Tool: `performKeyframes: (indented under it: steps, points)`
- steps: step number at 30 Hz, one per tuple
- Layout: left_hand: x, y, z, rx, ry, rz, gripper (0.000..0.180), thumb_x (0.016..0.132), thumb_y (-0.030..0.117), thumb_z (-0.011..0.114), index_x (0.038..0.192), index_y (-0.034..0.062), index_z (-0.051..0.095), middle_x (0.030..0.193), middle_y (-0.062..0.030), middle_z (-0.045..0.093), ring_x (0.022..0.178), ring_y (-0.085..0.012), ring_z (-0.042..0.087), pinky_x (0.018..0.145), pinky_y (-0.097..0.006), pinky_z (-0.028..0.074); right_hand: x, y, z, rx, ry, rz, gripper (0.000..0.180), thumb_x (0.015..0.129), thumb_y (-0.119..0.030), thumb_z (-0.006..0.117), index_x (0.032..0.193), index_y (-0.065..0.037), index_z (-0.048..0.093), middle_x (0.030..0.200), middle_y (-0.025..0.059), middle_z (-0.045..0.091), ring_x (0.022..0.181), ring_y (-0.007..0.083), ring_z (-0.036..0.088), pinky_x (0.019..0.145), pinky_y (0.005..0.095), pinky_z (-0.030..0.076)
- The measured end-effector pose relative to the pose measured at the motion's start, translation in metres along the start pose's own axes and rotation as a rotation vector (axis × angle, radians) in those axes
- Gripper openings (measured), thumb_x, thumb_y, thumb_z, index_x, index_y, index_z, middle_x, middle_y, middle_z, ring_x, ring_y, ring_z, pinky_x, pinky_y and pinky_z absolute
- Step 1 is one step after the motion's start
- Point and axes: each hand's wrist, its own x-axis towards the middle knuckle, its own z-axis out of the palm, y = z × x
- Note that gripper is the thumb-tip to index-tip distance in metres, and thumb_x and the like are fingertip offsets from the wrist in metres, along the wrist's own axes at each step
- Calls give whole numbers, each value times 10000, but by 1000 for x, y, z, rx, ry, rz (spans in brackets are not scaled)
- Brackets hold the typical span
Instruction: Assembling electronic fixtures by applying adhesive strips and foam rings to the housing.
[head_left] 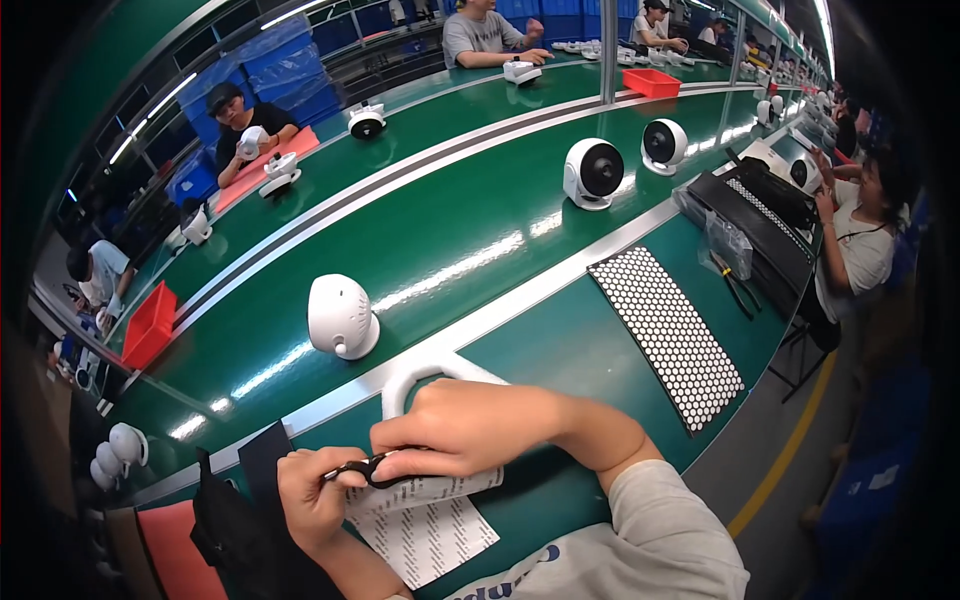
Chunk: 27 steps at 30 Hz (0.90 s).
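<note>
Black and thin, a strip (379,470) is pinched in the left hand's (312,498) and right hand's (470,422) fingers, apparently for peeling from printed paper (432,542), which calls for steady tension.

Brt belt (450,235) glare, dk edges.

1 dotted sheet (665,335) and pliers (738,288) lie on the green bench (565,350).
</note>
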Motion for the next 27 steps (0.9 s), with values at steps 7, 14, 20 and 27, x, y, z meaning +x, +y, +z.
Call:
performKeyframes:
  steps: [7, 14, 20, 27]
  points:
    - [-2, 1, -3, 45, -67, 51, 246, 636, 220, 686, 634, -7, 590, 450, -65, 505, 355, -147, 487, 367, -220, 322, -2, -5, 1, -87, -32, 10, 273, 851, -271, 485, 703, -43, 510, 459, 121, 443, 405, 278, 449, 397, 350, 334]
    - [-9, -7, 0, -338, -104, 166, 412, 677, 362, 680, 576, -20, 561, 408, -43, 467, 313, -119, 444, 319, -203, 303, -4, -15, 6, 76, -43, -87, 249, 850, -244, 493, 699, -55, 555, 473, 102, 469, 397, 250, 447, 376, 328, 302]
    - [-5, -1, -2, -310, -247, 206, 300, 630, 243, 720, 607, -26, 590, 448, -62, 527, 325, -136, 477, 322, -207, 322, -7, -15, 8, -36, -63, -63, 282, 810, -254, 511, 646, -31, 569, 477, 121, 495, 423, 281, 480, 419, 356, 366]
    - [13, 21, -11, -259, -558, 324, 159, 770, 84, 513, 628, 19, 546, 567, -80, 559, 420, -172, 527, 410, -254, 420, -14, -26, 14, -145, 7, -222, 285, 810, -212, 518, 583, -44, 476, 470, 72, 453, 439, 256, 454, 461, 332, 372]
